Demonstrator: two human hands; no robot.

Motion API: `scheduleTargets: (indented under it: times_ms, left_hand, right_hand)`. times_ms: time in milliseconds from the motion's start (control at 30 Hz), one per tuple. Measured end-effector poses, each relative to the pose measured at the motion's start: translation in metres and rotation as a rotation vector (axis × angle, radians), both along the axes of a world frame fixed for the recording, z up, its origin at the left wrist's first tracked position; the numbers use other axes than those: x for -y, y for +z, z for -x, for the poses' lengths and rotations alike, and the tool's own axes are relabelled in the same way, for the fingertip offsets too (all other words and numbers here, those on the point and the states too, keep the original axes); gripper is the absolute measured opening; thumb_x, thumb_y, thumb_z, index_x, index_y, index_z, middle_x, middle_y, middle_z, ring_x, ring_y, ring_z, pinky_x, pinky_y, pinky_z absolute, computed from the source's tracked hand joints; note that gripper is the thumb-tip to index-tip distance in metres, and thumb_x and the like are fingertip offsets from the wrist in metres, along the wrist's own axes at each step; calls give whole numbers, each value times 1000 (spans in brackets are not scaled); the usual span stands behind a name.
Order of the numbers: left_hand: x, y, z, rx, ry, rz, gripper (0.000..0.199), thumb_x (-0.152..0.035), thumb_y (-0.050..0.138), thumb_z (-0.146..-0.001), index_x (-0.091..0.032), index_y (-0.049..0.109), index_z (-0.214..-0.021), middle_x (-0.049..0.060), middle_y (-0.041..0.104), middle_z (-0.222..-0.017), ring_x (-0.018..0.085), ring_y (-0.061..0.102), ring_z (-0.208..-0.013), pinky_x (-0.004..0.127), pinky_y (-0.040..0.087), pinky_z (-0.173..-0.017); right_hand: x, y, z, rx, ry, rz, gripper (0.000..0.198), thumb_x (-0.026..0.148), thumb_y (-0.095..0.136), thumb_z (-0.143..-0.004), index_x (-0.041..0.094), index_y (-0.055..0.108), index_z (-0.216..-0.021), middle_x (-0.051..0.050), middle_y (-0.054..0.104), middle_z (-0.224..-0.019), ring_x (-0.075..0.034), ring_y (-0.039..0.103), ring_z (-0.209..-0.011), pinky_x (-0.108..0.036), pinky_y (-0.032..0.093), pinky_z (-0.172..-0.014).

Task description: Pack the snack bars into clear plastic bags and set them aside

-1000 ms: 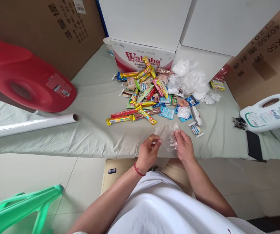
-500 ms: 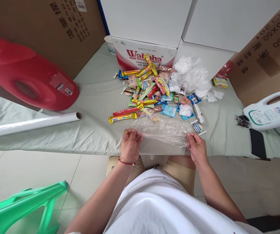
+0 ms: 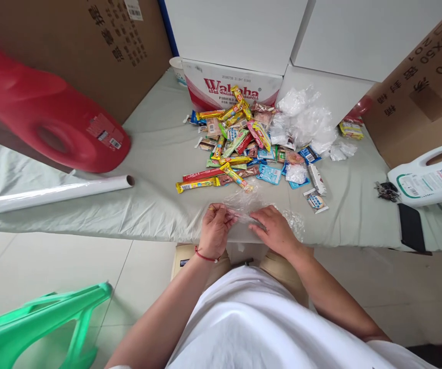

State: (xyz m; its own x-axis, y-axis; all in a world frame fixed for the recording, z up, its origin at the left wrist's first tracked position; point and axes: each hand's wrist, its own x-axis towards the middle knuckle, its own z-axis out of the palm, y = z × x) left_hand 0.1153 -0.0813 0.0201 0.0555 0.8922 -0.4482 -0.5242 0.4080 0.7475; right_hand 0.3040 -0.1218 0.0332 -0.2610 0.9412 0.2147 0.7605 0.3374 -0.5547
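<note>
A crumpled clear plastic bag lies at the front of the cloth-covered table, with part of it spread beyond my right hand. My left hand is closed, pinching the bag's gathered edge between thumb and fingers. Close beside it, my right hand reaches over the bag, its thumb and fingers apart and the fingertips at the plastic. Just behind the hands is a heap of wrapped snacks, with a yellow snack stick nearest the bag. Crumpled clear bags are piled at the heap's right.
A red detergent jug and a white roll lie on the left. To the right are a white detergent bottle and a black phone. A Wahaha carton stands behind; a green stool is on the floor.
My right hand has let go of the bag's right end and moved left, close to my left hand. The bag, stretched between both hands before, is now bunched and slack.
</note>
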Motion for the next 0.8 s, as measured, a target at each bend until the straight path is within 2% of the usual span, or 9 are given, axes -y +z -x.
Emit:
scheduleTargets:
  times_ms: [100,167,267,333,400,467,567,667,800]
  left_hand:
    - [1,3,4,48,-15,11,41,-42,85,-73,-23,52,-86,-4,67,-75,13,72,-76,26,57,-74]
    - [1,4,7,72,-13,22,41,-41,85,-72,-23,52,-86,-5,67,-74,13,73,-77,26,57,-74]
    - [0,4,9,64,-15,56,39,-41,84,-74,-23,53,-87,-4,67,-73,14,73,-76,26,58,-73]
    - [0,3,8,34,-27,73,37,-42,83,-76,-23,54,-87,-3,66,-74,13,70,-71,27,58,-70]
    - [-1,3,5,20,-46,80,36,-43,83,-77,-23,54,-85,-2,66,-74,12,66,-65,27,58,-65]
    - [-2,4,2,37,-59,79,36,-44,82,-78,-23,54,-82,-2,64,-73,13,64,-63,27,57,-62]
    - [-2,7,1,110,-55,90,37,-48,81,-79,-22,55,-81,-2,62,-74,14,64,-65,28,57,-61]
    - [-1,11,4,171,-99,93,41,-57,75,-81,-20,58,-82,0,63,-79,15,67,-71,28,59,-63]
    - [8,15,5,112,-173,39,46,-55,85,-72,-20,61,-90,3,68,-98,18,69,-88,27,58,-66]
  right_hand:
    - [-3,-8,9,-145,-47,72,19,27,56,-104,25,75,-105,-6,70,-93,-21,65,-85,-33,54,-77]
    - [0,-9,13,-224,-99,59,19,30,59,-103,25,73,-115,-7,69,-102,-19,66,-82,-32,56,-74]
    - [6,-7,17,-127,-103,-82,47,33,72,-95,26,61,-140,-14,61,-132,-28,64,-110,-44,57,-93]
    - [9,-6,21,-2,-46,-161,58,30,77,-91,28,57,-145,-16,56,-142,-33,54,-128,-53,50,-107]
    - [10,-6,25,86,-14,-187,48,23,72,-93,29,62,-139,-14,59,-138,-33,53,-126,-54,48,-107]
    - [9,-6,27,114,-44,-203,31,19,65,-97,29,72,-126,-12,65,-123,-30,56,-113,-49,49,-98]
    - [5,-7,29,24,-98,-218,17,24,62,-101,27,78,-105,-10,69,-102,-26,56,-99,-43,49,-88]
    - [1,-7,30,-211,-120,-130,18,32,61,-102,25,78,-99,-7,70,-90,-23,59,-90,-37,50,-82]
    - [1,-9,33,-587,-214,155,27,43,61,-101,22,76,-95,-3,71,-82,-17,61,-73,-29,49,-70]
